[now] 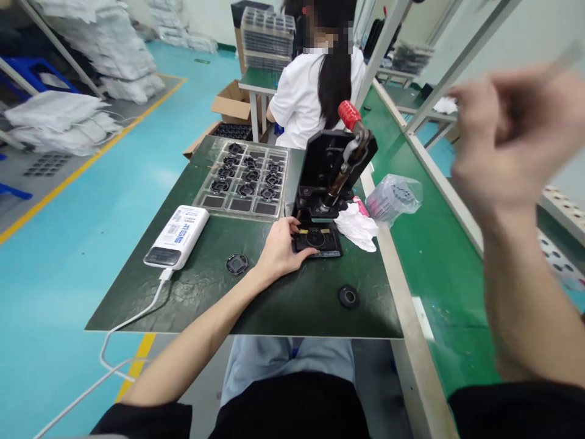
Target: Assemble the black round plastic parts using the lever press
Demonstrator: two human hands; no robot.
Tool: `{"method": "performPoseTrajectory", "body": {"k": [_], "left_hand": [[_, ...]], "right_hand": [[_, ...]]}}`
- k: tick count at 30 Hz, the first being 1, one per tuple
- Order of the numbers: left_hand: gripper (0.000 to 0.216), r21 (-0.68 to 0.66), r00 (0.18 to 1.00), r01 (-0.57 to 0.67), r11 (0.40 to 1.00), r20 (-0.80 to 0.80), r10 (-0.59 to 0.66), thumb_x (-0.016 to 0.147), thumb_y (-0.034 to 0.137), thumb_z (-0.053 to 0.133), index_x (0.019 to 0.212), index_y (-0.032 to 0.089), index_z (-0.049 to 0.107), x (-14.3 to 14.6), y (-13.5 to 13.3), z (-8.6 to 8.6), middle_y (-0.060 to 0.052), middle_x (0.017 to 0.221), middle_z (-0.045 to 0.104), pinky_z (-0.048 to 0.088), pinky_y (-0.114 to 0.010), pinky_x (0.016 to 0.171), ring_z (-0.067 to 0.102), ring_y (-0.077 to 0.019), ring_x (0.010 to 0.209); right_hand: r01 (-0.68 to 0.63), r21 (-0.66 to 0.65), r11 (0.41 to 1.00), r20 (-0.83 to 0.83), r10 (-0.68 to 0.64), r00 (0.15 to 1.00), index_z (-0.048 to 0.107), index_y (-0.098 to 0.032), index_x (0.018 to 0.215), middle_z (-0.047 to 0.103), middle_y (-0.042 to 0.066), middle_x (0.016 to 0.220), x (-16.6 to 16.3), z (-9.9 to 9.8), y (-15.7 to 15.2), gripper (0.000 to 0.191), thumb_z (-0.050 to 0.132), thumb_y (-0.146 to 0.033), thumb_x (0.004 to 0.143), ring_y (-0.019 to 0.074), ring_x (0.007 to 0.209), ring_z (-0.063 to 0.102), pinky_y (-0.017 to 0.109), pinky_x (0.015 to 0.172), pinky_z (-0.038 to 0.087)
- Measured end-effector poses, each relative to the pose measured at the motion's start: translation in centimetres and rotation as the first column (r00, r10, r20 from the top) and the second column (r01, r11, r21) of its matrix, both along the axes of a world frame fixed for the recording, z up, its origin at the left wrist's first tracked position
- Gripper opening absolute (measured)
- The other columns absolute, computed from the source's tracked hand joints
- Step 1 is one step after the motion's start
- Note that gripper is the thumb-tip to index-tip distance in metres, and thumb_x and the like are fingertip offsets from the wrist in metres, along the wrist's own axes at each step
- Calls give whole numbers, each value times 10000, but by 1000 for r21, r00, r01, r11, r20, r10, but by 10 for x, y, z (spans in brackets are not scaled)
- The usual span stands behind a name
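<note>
My left hand (281, 250) lay on the dull green mat (283, 308), fingers loosely spread and their tips touching the flat black square plate (317, 239). The plate sat at the foot of the blocky black press (336, 171), just beside a crumpled white cloth (357, 227). My right hand (498, 140) hung raised and blurred, fingers curled; I could not tell its grip.

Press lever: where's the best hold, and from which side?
Take the red knob at the top end of the lever. It stands clear above the black press body, rounded and free all round. Come from above and the right, I'd say: the left hand rests on the fixture at the front, and the tray sits to the left.
</note>
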State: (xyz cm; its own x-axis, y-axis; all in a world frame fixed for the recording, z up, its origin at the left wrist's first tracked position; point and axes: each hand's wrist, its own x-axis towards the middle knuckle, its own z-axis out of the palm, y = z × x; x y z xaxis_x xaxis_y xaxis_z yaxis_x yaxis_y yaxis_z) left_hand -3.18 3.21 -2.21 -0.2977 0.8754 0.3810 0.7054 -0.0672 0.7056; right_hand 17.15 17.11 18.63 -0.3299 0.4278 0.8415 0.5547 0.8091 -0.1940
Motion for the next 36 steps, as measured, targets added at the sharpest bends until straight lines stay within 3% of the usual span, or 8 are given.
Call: {"method": "performPoseTrajectory", "body": {"k": [3, 6, 10, 13, 19, 24, 31, 36], "left_hand": [[662, -4, 1000, 0, 1000, 16, 0, 655, 392, 926, 1098, 205, 470, -1, -1, -4, -24, 954, 589, 539, -363, 754, 623, -216, 863], [647, -6, 1000, 11, 1000, 12, -11, 662, 418, 916, 1070, 208, 460, -3, -1, -7, -23, 944, 576, 531, -359, 741, 620, -216, 854], [620, -6, 1000, 13, 1000, -6, -13, 678, 429, 902, 1047, 212, 454, -2, 0, -8, -34, 960, 574, 531, -372, 758, 626, -236, 896], [614, -11, 1000, 16, 1000, -13, -17, 685, 427, 900, 1039, 213, 447, -1, 0, -7, -38, 958, 574, 534, -385, 771, 627, -245, 905], [627, -3, 1000, 18, 1000, -6, -18, 670, 428, 909, 991, 224, 411, -2, 0, -6, -31, 942, 570, 525, -365, 747, 623, -228, 863], [655, 10, 1000, 9, 1000, 9, -9, 648, 470, 909, 956, 239, 379, -3, 1, -7, -2, 898, 545, 504, -338, 707, 602, -202, 797], [670, 32, 1000, -8, 999, -7, 8, 653, 520, 894, 885, 258, 323, -3, 1, -8, 28, 829, 479, 464, -316, 677, 556, -187, 751], [660, 38, 1000, -5, 999, -31, 6, 664, 496, 894, 869, 260, 313, -3, 1, -10, 27, 826, 467, 462, -322, 692, 538, -186, 756]], "right_hand": [[54, -340, 939, 288, 50, 956, 699, 78, 725, 640, 38, 737, -49, 43, 32, 909, 83, -574, 870, 85, 770, 621, 383, 626, 303], [24, -628, 778, 328, 237, 915, 569, 88, 526, 595, 22, 666, -78, 61, 26, 818, 59, -496, 786, 70, 714, 589, 397, 577, 277], [-233, -492, 839, 172, 356, 919, 573, 73, 533, 612, 5, 699, -81, 61, -5, 648, 313, -455, 804, 64, 716, 575, 321, 536, 241], [-102, -419, 902, 283, 237, 929, 483, 70, 431, 611, 36, 708, -80, 55, -1, 692, 199, -448, 791, 85, 728, 590, 320, 516, 229], [77, -639, 765, 429, 272, 861, 492, 183, 532, 599, 62, 754, -89, 46, 31, 799, -63, -360, 720, 29, 725, 592, 297, 498, 253], [-244, -52, 968, 45, 246, 968, 690, 5, 936, 699, 30, 866, -57, 4, -23, 484, 509, -441, 986, 25, 717, 616, 208, 617, 393], [-193, 396, 898, -120, 259, 958, 639, -199, 1123, 569, -24, 682, -35, -122, -47, 202, 690, -284, 947, 123, 557, 473, 298, 566, 424], [-237, 324, 916, -90, 279, 956, 660, -190, 1116, 588, 0, 762, -33, -74, -49, 204, 689, -318, 959, 119, 584, 441, 297, 589, 380]]}}
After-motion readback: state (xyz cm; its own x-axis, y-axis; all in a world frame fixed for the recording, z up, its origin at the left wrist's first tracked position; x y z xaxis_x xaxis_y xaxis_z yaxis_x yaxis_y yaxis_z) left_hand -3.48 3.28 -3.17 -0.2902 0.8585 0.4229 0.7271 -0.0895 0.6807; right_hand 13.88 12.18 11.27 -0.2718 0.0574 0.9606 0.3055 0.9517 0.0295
